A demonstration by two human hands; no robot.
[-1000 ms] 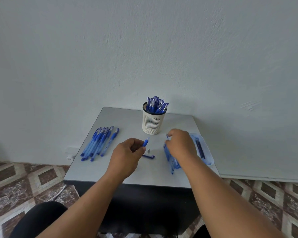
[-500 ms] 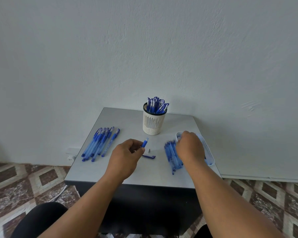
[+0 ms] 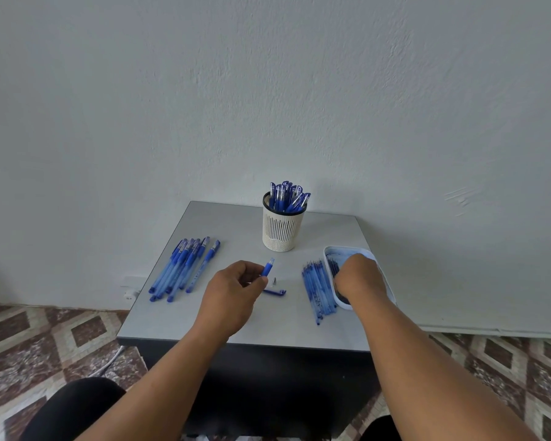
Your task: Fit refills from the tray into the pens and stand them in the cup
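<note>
We hold the open pen barrel (image 3: 267,268) in our left hand (image 3: 233,296), fingers curled round it, ready for a refill, while our right hand (image 3: 358,276) reaches into the refill tray (image 3: 384,283), its fingers' grip hidden, cup (image 3: 280,229) beyond both.

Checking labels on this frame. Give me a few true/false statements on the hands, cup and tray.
1. The left hand holds a pen barrel. True.
2. The right hand rests on the cup. False: it reaches into the tray.
3. The cup is empty. False: capped pens stand in it.
4. A row of pens lies on the table's left side. True.
5. The tray sits left of the cup. False: it is at the right edge.
</note>
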